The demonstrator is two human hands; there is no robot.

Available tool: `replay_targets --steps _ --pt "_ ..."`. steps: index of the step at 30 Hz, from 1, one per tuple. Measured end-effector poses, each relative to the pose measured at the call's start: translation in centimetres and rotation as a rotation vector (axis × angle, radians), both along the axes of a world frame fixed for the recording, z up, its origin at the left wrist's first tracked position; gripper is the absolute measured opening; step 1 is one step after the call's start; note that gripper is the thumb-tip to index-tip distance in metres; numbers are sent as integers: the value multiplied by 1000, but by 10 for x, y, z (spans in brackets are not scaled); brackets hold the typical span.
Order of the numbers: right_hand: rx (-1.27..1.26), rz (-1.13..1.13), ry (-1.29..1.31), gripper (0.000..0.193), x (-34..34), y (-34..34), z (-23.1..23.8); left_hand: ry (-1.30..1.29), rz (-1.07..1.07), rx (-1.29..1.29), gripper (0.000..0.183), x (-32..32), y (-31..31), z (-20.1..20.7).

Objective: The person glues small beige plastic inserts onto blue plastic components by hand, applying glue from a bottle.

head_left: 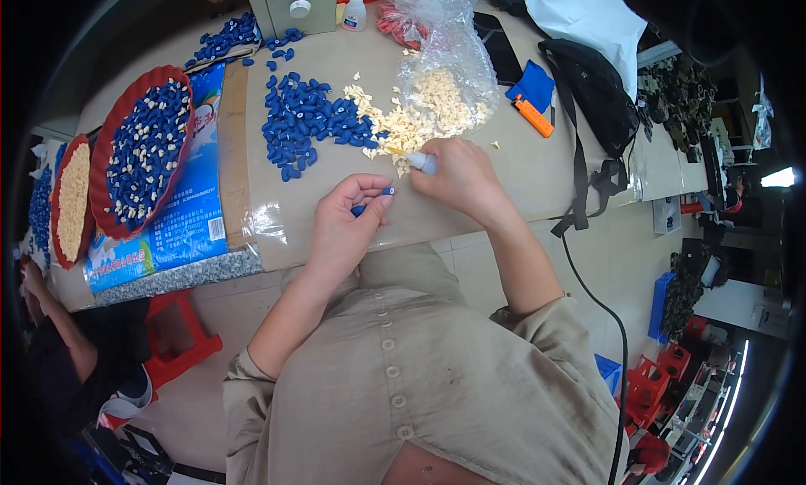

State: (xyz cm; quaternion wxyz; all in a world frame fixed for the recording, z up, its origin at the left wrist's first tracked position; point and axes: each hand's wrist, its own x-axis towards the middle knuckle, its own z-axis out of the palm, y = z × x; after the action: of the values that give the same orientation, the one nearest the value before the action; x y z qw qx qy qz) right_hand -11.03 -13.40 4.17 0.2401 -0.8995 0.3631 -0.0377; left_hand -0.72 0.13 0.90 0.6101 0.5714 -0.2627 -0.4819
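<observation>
Left hand (346, 220) pinches small blue piece (387, 190) over bare table (520, 170) strip near front edge. Right hand (457, 178) grips small glue bottle (420, 161), nozzle toward cream pieces (401, 128). Loose blue pieces (302, 120) crowd far side. Red tray (113, 149) holds assembled blue pieces; clear bag (445, 82) holds cream ones.
</observation>
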Motion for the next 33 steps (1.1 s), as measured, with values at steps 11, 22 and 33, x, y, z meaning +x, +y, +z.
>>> replay_targets --steps 11,22,33 --pt "253 -149 -492 13 -13 8 -12 -20 13 6 13 -2 0 3" --pt "759 -460 -880 14 -10 57 -23 -57 85 -31 15 -7 -1 1" --pt "659 -435 -803 13 -10 64 -22 -101 101 -33 12 -9 3 1"
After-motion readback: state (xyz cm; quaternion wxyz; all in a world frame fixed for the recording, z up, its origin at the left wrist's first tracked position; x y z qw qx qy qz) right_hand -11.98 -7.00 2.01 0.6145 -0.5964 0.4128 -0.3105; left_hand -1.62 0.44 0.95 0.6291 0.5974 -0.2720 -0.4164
